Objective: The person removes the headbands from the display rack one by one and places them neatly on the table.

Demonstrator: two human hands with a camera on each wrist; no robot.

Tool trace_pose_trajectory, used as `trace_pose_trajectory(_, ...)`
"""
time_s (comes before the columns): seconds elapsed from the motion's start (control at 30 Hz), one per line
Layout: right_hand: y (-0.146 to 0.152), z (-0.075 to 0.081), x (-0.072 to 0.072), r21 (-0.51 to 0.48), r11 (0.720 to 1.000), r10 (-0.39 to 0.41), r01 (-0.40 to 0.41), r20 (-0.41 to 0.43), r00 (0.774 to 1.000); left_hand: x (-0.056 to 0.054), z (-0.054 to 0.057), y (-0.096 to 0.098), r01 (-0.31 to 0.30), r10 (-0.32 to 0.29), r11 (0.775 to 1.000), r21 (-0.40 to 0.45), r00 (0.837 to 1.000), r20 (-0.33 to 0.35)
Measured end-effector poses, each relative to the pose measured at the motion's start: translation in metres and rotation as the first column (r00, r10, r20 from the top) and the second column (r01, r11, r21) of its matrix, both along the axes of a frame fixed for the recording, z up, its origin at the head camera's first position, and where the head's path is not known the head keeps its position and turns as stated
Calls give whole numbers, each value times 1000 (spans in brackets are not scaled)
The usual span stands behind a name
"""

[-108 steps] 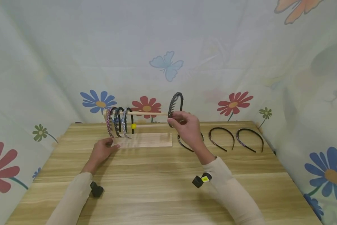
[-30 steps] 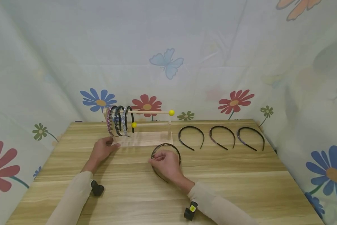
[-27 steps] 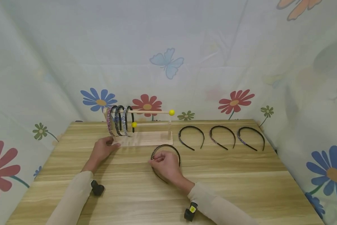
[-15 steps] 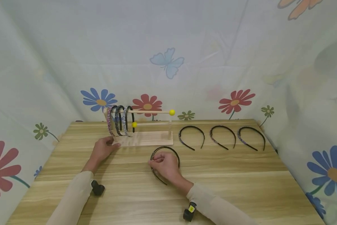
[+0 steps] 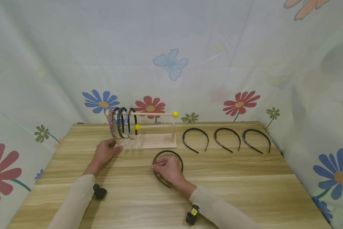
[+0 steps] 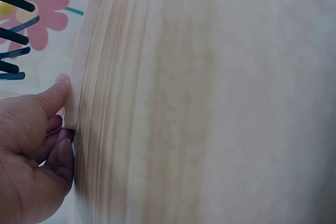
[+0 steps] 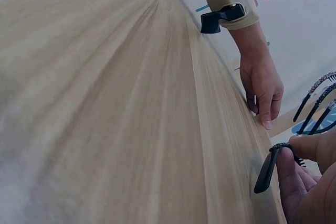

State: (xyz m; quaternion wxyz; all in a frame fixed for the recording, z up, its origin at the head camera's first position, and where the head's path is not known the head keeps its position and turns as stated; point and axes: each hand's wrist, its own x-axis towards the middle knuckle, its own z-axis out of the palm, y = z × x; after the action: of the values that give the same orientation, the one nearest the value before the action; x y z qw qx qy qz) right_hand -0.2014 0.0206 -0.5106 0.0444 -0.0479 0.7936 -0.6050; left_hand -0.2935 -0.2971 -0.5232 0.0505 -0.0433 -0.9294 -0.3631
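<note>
My left hand (image 5: pixel 104 152) holds the near left corner of a wooden stand's base (image 5: pixel 151 140); in the left wrist view the thumb lies along the base edge and the fingers curl at its corner. My right hand (image 5: pixel 169 167) pinches a black toothed headband (image 5: pixel 163 182) by one side, in front of the stand. In the right wrist view a dark tip of this headband (image 7: pixel 265 174) sticks out past the fingers; the hand hides part of the band. A pink (image 5: pixel 112 125), a dark blue (image 5: pixel 119 125) and a silver glittery headband (image 5: pixel 127 122) hang on the stand's upper rod.
Three more dark headbands lie in a row on the table right of the stand: a near one (image 5: pixel 195 128), a middle one (image 5: pixel 228 129) and a far right one (image 5: pixel 257 129). Yellow balls cap the upper rod (image 5: pixel 175 114) and lower rod (image 5: pixel 137 127). A flowered cloth (image 5: pixel 205 79) hangs behind.
From the upper rod's end my right hand has come down and toward me with the black headband, sinking slightly more in the last second. The left hand stays at the base.
</note>
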Motion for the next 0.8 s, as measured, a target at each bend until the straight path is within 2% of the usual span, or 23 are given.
trace_pose_trajectory(0.33,-2,-7,-3,-41,999,15,-13,34,999,-1,-1,-1,12,-12,1000,-4,1000,15)
trace_pose_trajectory(0.8,6,-2,-2,8,999,52,-52,37,998,2,2,1,-3,2,1000,-9,1000,-4)
